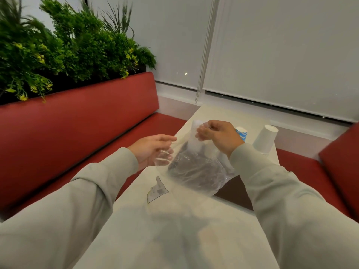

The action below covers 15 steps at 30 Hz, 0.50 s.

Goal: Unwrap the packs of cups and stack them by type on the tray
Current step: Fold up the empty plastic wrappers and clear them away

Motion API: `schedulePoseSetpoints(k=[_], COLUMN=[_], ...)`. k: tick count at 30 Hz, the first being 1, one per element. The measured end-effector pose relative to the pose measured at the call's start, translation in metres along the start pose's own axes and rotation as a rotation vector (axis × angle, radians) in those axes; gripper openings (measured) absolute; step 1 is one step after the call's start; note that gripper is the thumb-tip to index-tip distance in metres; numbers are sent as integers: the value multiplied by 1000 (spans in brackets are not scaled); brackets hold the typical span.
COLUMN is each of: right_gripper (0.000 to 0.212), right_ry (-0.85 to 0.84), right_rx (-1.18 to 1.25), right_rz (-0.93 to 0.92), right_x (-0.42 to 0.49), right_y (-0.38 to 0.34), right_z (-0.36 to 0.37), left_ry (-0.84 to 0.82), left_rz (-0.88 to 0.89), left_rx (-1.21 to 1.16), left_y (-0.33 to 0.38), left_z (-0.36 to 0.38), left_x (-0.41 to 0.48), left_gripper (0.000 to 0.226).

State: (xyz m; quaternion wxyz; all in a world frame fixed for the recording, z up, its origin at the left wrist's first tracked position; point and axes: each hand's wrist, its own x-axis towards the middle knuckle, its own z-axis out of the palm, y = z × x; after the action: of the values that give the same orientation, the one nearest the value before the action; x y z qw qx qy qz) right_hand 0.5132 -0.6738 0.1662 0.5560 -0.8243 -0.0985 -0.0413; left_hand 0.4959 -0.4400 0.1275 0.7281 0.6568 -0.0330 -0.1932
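Observation:
A clear plastic wrapper [198, 171] hangs stretched between my two hands above the table. My left hand [153, 149] grips its left edge with curled fingers. My right hand [217, 135] pinches its top edge, higher and further back. White cups [196, 136] show blurred through the plastic behind the wrapper. A stack of white cups [265, 138] stands upside down at the back right. A blue-and-white patterned cup [241, 133] stands just behind my right hand. A dark tray [235, 193] lies under the wrapper, mostly hidden by it and my right sleeve.
A torn scrap of wrapper [157, 191] lies on the white table [174, 230] in front of the tray. Red bench seating [77, 123] runs along the left and right sides, with green plants [68, 45] behind and window blinds [272, 55] at the back.

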Motion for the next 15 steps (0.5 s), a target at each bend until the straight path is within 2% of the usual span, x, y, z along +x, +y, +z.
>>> schedulePoseSetpoints(k=[2, 8, 11, 13, 15], right_gripper=[19, 15, 11, 11, 12], right_ry=[6, 3, -12, -21, -34], right_rx=[-10, 92, 128, 120, 99], right_rz=[19, 18, 27, 31, 37], right_x=[-2, -6, -7, -7, -7], right_y=[-2, -11, -14, -15, -15], right_z=[-1, -1, -2, -2, -1], left_ry=[7, 60, 62, 65, 150], left_rz=[-1, -86, -112, -130, -132], left_rx=[-7, -231, -278, -184, 78], left_y=[-4, -10, -15, -16, -16], left_z=[-6, -12, -13, -11, -12], left_x=[0, 10, 10, 6, 6], left_gripper=[30, 41, 33, 30, 25])
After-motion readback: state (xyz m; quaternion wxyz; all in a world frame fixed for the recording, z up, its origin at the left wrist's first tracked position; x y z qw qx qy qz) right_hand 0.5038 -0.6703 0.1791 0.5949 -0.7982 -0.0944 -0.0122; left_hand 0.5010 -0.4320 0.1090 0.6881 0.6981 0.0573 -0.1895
